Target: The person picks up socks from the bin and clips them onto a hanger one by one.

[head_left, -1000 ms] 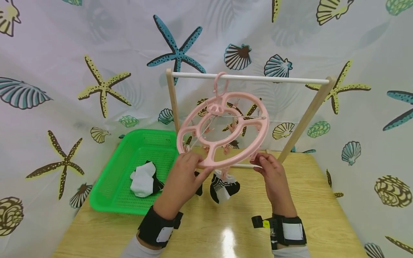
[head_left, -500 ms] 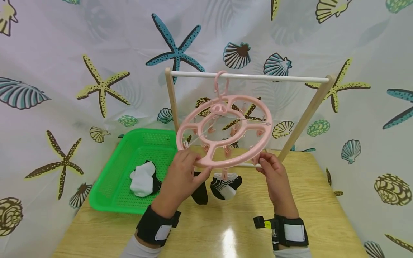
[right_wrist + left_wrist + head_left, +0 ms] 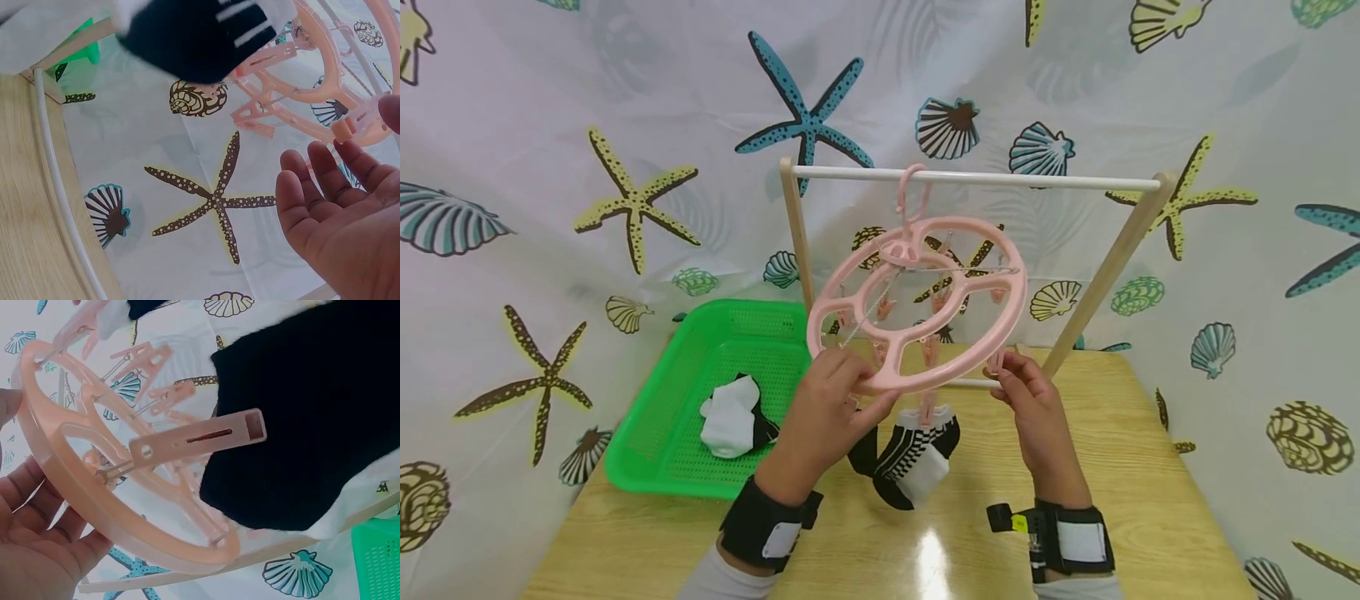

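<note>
A pink round clip hanger (image 3: 891, 346) hangs by its hook from a white rail, its ring tilted. My left hand (image 3: 823, 408) grips the ring's near left rim, thumb on one side and fingers on the other, as the left wrist view shows. Near the right rim, my right hand (image 3: 1037, 412) pinches a dangling pink clothespin (image 3: 995, 362) between thumb and index finger. A black-and-white patterned sock (image 3: 917, 458) hangs from a front clothespin (image 3: 927, 408). Behind my left hand a black sock (image 3: 294, 419) hangs from another clothespin (image 3: 200, 436), partly hidden in the head view.
A green basket (image 3: 647, 425) stands on the left of the wooden table (image 3: 1120, 467), with white and black socks (image 3: 730, 417) in it. The rack's white rail (image 3: 1037, 180) runs between two wooden posts, before a patterned curtain (image 3: 512, 125).
The ring has tipped a little flatter, then back steeper. The patterned sock and the black sock have swung beneath it. Both hands stay at nearly the same places on the hanger.
</note>
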### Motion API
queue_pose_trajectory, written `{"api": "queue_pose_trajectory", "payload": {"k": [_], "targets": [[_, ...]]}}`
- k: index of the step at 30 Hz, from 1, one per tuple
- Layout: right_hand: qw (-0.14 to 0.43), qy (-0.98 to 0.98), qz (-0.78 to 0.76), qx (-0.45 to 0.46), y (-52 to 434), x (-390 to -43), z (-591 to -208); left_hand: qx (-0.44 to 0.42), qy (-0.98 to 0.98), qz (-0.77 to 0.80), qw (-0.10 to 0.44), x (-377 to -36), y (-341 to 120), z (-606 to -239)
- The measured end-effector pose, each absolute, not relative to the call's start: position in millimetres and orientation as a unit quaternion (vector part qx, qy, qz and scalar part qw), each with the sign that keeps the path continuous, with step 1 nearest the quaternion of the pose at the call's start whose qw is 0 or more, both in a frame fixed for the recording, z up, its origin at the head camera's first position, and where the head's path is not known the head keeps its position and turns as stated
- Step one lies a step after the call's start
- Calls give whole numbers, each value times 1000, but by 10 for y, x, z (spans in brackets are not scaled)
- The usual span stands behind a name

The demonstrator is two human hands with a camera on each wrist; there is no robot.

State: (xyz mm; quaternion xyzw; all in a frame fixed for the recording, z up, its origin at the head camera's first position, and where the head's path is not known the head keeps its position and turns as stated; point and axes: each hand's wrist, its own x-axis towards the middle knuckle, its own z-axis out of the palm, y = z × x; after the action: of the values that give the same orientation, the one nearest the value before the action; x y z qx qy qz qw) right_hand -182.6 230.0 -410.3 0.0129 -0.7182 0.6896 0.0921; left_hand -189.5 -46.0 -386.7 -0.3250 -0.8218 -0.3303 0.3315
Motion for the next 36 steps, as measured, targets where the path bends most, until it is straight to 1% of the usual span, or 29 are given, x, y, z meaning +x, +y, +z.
{"api": "queue_pose_trajectory", "payload": {"k": [8, 15, 18, 36], "targets": [[98, -716, 691, 32, 2298, -1817, -4125, -310, -840, -319, 312, -1856, -485, -3880], [89, -706, 702, 20, 2311, -1793, -4109, -275, -861, -338, 261, -1801, -505, -3894], [86, -709, 700, 20, 2310, -1787, -4111, -262, -862, -355, 249, -1798, -510, -3906], [96, -718, 689, 3, 2330, -1789, -4157, -246, -845, -403, 251, -1796, -519, -3942]]}}
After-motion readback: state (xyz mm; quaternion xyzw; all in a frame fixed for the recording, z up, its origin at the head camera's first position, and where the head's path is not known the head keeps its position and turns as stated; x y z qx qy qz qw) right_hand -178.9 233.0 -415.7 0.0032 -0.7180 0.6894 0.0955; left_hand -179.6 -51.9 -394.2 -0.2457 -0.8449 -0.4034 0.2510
